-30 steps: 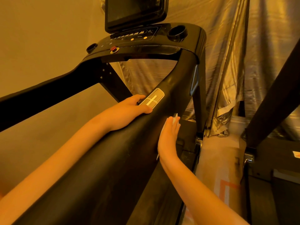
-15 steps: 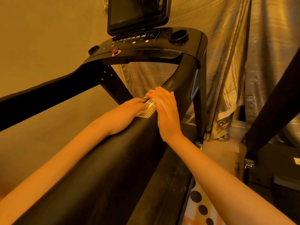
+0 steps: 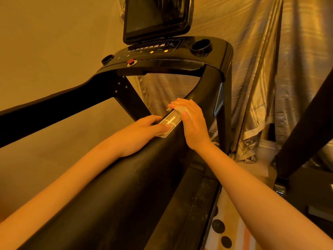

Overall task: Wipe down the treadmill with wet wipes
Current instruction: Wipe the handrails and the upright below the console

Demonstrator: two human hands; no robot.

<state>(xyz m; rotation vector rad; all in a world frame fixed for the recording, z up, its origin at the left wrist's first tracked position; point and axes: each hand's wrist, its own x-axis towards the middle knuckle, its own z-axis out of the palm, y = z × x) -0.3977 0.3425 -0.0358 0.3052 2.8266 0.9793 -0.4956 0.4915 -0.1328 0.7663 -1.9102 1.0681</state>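
Fingers of our right hand lie flat together, pressing the half-hidden wet wipe, we think, onto the handrail running ahead toward the console.

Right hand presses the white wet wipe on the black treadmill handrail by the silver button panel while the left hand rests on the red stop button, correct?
No: the head view shows the left hand resting on the black treadmill handrail, thumb on the silver button panel. The rest holds.
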